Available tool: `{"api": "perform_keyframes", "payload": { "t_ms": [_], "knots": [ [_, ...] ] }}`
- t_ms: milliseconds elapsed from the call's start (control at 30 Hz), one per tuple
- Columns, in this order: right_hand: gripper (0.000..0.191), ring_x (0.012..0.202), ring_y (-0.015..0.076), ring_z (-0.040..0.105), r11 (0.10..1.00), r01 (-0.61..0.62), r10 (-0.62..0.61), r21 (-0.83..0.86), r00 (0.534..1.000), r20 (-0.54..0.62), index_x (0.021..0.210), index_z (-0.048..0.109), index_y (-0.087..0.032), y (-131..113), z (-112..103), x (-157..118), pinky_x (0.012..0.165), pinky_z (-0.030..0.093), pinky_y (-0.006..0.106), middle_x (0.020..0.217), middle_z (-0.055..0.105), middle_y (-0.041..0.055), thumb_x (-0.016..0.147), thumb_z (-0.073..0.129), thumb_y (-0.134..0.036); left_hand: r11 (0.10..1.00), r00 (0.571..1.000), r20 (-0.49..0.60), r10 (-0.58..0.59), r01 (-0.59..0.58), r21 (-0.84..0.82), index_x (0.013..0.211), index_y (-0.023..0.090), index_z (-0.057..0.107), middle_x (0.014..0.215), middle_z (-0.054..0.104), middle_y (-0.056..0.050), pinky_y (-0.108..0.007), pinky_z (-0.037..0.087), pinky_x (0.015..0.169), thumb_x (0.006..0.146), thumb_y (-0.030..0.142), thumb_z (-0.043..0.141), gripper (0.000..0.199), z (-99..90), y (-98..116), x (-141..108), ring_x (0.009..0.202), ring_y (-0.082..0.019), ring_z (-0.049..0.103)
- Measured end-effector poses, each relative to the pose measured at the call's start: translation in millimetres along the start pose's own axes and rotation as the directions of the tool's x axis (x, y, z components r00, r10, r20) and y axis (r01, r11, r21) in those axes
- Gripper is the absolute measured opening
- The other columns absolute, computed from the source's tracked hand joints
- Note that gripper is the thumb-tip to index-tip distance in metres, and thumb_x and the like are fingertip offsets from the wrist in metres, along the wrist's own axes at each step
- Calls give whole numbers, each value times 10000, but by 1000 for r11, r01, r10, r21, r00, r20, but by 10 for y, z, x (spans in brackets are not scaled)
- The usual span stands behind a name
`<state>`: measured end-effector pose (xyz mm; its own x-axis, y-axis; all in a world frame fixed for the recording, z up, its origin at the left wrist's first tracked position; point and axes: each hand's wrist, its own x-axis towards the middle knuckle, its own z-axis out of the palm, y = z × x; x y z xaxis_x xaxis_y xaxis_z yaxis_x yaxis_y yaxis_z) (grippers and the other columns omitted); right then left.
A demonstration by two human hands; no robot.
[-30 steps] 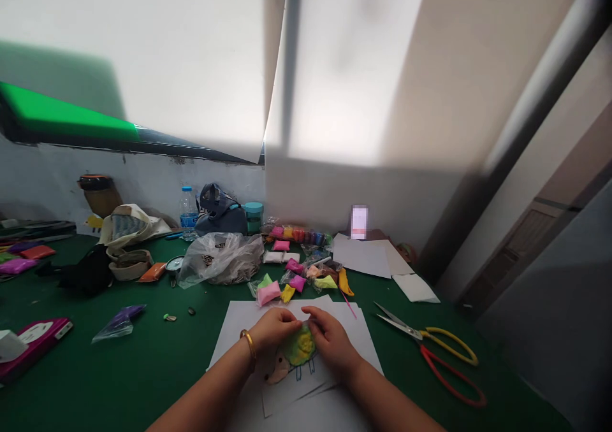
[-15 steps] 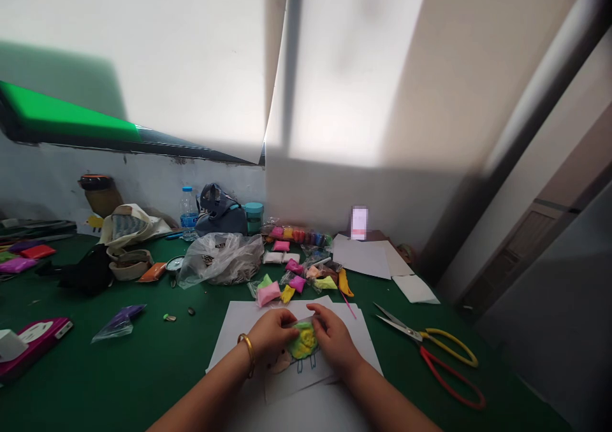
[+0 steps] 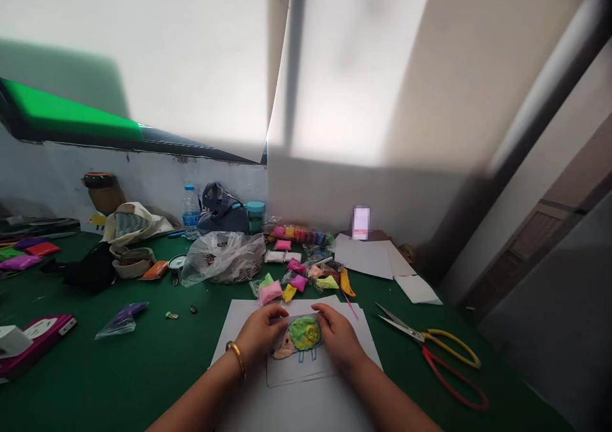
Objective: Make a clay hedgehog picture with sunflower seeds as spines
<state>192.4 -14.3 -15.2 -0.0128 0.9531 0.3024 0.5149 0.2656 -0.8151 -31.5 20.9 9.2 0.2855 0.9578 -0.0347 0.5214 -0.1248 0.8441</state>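
Observation:
A small sheet of paper [image 3: 287, 376] bears a blue line drawing of an animal, its legs showing below. Green and yellow modelling clay [image 3: 305, 334] fills the rounded body, and peach clay [image 3: 283, 349] covers the head. My left hand [image 3: 261, 332] is closed at the sheet's upper left edge, a gold bangle [image 3: 236, 359] on its wrist. At the upper right edge, my right hand [image 3: 338, 335] is curled with thumb and fingers on the paper. Larger white sheets [image 3: 232, 324] lie underneath.
Long scissors [image 3: 421, 336] lie spread on the green table [image 3: 172, 381] to the right. Behind the sheets are several clay packets [image 3: 271, 292] and a clear plastic bag [image 3: 224, 260]. A purple packet [image 3: 122, 320] and a magenta box [image 3: 43, 339] lie left. A lit phone [image 3: 361, 223] stands at the back.
The small sheet has come down flatter and its lower edge is straighter. My fingers have moved outward from the clay, so more of the body and head shows.

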Motion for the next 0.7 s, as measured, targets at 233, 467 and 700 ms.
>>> {"api": "perform_keyframes", "payload": {
  "t_ms": [233, 467, 700],
  "knots": [
    [224, 935, 246, 637, 987, 96, -97, -129, 995, -1, 933, 719, -231, -14, -112, 12, 847, 522, 380, 951, 701, 71, 860, 508, -215, 993, 999, -37, 32, -27, 114, 942, 214, 721, 948, 741, -37, -303, 480, 776, 825, 317, 566, 220, 26, 21, -71, 898, -234, 668],
    [237, 931, 253, 632, 983, 57, -55, -176, 998, 18, 934, 712, -234, 9, -120, 25, 835, 509, 389, 951, 690, 71, 870, 489, -183, 902, 958, -121, 258, -194, 386, 1002, 230, 721, 1122, 698, -71, -395, 422, 932, 804, 243, 652, 210, -13, 100, -171, 1093, -283, 595],
    [374, 996, 256, 594, 935, 154, -145, -320, 988, 53, 1040, 729, -250, -79, -246, -50, 898, 469, 404, 1020, 659, 82, 855, 439, -100, 713, 869, 190, 458, -486, 505, 1124, 271, 690, 1265, 666, -51, -458, 414, 1006, 798, 211, 663, 332, 131, 223, -443, 1186, -294, 580]
  ]
}}
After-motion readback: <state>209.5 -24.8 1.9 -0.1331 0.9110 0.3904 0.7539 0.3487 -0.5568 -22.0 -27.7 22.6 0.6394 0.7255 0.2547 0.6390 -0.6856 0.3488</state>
